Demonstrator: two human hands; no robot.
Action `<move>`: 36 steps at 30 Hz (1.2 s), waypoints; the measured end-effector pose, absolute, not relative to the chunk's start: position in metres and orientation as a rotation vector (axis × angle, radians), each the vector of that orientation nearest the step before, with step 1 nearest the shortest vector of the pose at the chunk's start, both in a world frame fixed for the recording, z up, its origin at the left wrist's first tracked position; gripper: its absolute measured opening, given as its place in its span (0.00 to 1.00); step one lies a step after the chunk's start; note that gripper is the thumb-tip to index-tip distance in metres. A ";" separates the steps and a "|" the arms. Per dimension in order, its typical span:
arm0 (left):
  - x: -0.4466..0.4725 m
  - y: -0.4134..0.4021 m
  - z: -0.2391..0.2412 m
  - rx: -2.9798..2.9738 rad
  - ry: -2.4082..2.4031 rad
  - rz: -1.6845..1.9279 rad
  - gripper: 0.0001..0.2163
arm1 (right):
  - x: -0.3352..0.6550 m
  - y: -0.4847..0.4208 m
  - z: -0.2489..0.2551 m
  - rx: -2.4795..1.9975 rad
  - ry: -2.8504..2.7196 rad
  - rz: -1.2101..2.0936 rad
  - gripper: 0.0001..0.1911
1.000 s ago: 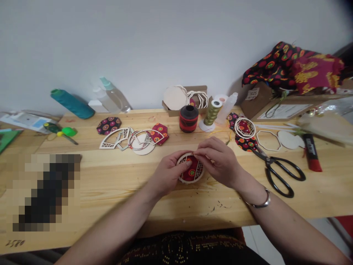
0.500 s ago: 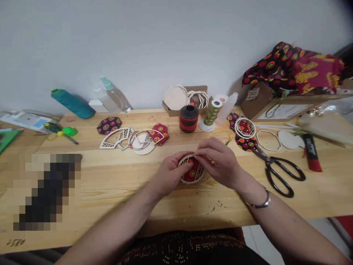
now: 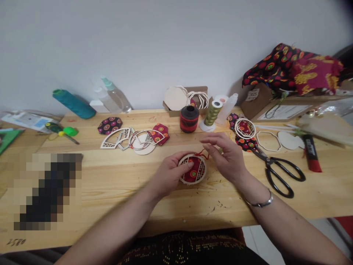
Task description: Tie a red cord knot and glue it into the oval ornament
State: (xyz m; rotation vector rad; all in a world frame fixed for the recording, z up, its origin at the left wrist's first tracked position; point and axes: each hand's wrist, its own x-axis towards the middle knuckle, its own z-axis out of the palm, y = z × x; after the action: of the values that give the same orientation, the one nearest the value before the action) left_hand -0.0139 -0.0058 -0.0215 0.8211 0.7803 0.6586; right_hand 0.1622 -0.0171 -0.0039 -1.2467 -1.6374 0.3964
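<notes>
My left hand (image 3: pixel 171 172) grips a round wooden lattice ornament (image 3: pixel 194 170) backed with red patterned cloth, thumb pressed on its face, low over the wooden table (image 3: pixel 110 184). A red cord loop (image 3: pixel 202 154) sticks up from the ornament's top edge. My right hand (image 3: pixel 226 156) hovers just right of it, fingers curved and apart, fingertips close to the cord but holding nothing I can make out. A silver bangle (image 3: pixel 260 202) sits on my right wrist.
Black scissors (image 3: pixel 278 169) lie to the right, beside a red tube (image 3: pixel 311 152) and wooden rings. Thread spools (image 3: pixel 189 118) and a green-gold spool (image 3: pixel 213 112) stand behind. Fan-shaped cutouts (image 3: pixel 118 138) and cloth pieces lie at left; patterned fabric (image 3: pixel 292 68) tops a box at right.
My right hand has lifted off the ornament's top and moved right and up, its fingers spreading. The red cord loop now shows. My left hand keeps its hold.
</notes>
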 end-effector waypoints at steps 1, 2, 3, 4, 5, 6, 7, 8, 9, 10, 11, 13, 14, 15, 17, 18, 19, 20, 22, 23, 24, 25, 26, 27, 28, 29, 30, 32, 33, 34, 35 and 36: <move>-0.014 -0.006 -0.021 0.804 0.769 0.666 0.14 | 0.162 -0.016 -0.005 -1.257 -1.626 0.409 0.05; -0.013 -0.006 -0.021 0.788 0.759 0.672 0.14 | 0.161 -0.015 -0.007 -1.264 -1.614 0.425 0.04; -0.013 -0.006 -0.021 0.773 0.752 0.677 0.14 | 0.161 -0.015 -0.008 -1.272 -1.600 0.441 0.03; -0.013 -0.006 -0.021 0.759 0.747 0.684 0.14 | 0.160 -0.014 -0.009 -1.281 -1.589 0.457 0.03; -0.012 -0.006 -0.021 0.747 0.744 0.688 0.13 | 0.160 -0.014 -0.009 -1.290 -1.578 0.469 0.03; -0.012 -0.006 -0.021 0.736 0.743 0.690 0.13 | 0.160 -0.014 -0.009 -1.296 -1.567 0.477 0.03; -0.012 -0.006 -0.022 0.728 0.743 0.692 0.13 | 0.160 -0.013 -0.009 -1.300 -1.559 0.480 0.03; -0.012 -0.006 -0.022 0.723 0.742 0.693 0.13 | 0.160 -0.013 -0.009 -1.301 -1.555 0.482 0.03; -0.012 -0.006 -0.022 0.720 0.743 0.694 0.13 | 0.160 -0.014 -0.008 -1.300 -1.554 0.486 0.03; -0.012 -0.006 -0.022 0.717 0.747 0.693 0.13 | 0.160 -0.014 -0.007 -1.297 -1.561 0.497 0.03; -0.012 -0.006 -0.022 0.712 0.754 0.694 0.13 | 0.160 -0.014 -0.006 -1.295 -1.573 0.512 0.03; -0.012 -0.006 -0.023 0.706 0.764 0.700 0.13 | 0.160 -0.015 -0.005 -1.290 -1.605 0.552 0.04; -0.012 -0.005 -0.023 0.707 0.764 0.703 0.13 | 0.160 -0.015 -0.005 -1.286 -1.617 0.571 0.04; -0.012 -0.005 -0.023 0.710 0.760 0.705 0.13 | 0.160 -0.015 -0.005 -1.281 -1.626 0.589 0.04; -0.012 -0.005 -0.023 0.722 0.748 0.706 0.13 | 0.160 -0.015 -0.006 -1.273 -1.631 0.612 0.04; -0.012 -0.005 -0.023 0.727 0.745 0.704 0.13 | 0.160 -0.015 -0.006 -1.268 -1.631 0.621 0.04; -0.012 -0.005 -0.023 0.733 0.746 0.704 0.13 | 0.160 -0.014 -0.007 -1.264 -1.630 0.627 0.04; -0.012 -0.005 -0.023 0.739 0.749 0.704 0.13 | 0.160 -0.014 -0.007 -1.261 -1.631 0.634 0.04; -0.012 -0.005 -0.023 0.754 0.758 0.701 0.14 | 0.161 -0.014 -0.008 -1.266 -1.640 0.658 0.05; -0.012 -0.005 -0.022 0.759 0.762 0.701 0.14 | 0.161 -0.014 -0.008 -1.274 -1.645 0.678 0.06; -0.012 -0.005 -0.022 0.762 0.766 0.701 0.14 | 0.161 -0.015 -0.008 -1.284 -1.649 0.701 0.07; -0.012 -0.005 -0.021 0.762 0.767 0.702 0.15 | 0.162 -0.015 -0.009 -1.292 -1.653 0.727 0.08; -0.012 -0.005 -0.021 0.760 0.765 0.705 0.15 | 0.162 -0.015 -0.009 -1.297 -1.656 0.749 0.09; -0.012 -0.005 -0.020 0.758 0.762 0.708 0.15 | 0.162 -0.015 -0.009 -1.298 -1.658 0.767 0.09; -0.012 -0.005 -0.020 0.755 0.756 0.712 0.15 | 0.163 -0.015 -0.009 -1.302 -1.658 0.778 0.09; -0.012 -0.005 -0.020 0.750 0.750 0.716 0.15 | 0.163 -0.014 -0.009 -1.309 -1.657 0.782 0.09; -0.012 -0.005 -0.019 0.745 0.744 0.721 0.14 | 0.163 -0.014 -0.009 -1.321 -1.654 0.780 0.08; -0.012 -0.005 -0.019 0.739 0.737 0.726 0.14 | 0.164 -0.014 -0.009 -1.347 -1.642 0.765 0.06; -0.012 -0.004 -0.019 0.738 0.736 0.726 0.14 | 0.164 -0.014 -0.009 -1.357 -1.635 0.756 0.06; -0.012 -0.004 -0.020 0.739 0.734 0.726 0.14 | 0.164 -0.014 -0.009 -1.363 -1.630 0.747 0.05; -0.012 -0.004 -0.020 0.740 0.734 0.726 0.14 | 0.164 -0.014 -0.009 -1.365 -1.628 0.742 0.05; -0.012 -0.004 -0.020 0.740 0.735 0.725 0.14 | 0.164 -0.014 -0.009 -1.365 -1.625 0.738 0.04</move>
State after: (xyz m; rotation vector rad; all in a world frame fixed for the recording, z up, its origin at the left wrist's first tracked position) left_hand -0.0121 -0.0042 -0.0199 0.7404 0.7348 0.7254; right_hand 0.1638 -0.0141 -0.0086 -1.3650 -1.6253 0.7380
